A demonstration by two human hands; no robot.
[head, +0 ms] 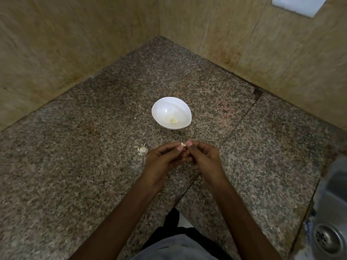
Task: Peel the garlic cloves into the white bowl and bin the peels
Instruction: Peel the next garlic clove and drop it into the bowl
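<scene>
A white bowl [171,112] stands on the granite counter with a small pale peeled clove [173,120] at its bottom. In front of it my left hand [163,158] and my right hand [203,156] meet above the counter. Between their fingertips they pinch a small garlic clove [183,144], mostly hidden by the fingers. The rest of the garlic bulb [142,149], white and papery, lies on the counter just left of my left hand, apart from it.
The speckled granite counter [93,156] fills a corner between two beige tiled walls [75,34]. A steel sink [330,218] with its drain [328,239] sits at the right edge. A seam in the counter runs diagonally under my right arm.
</scene>
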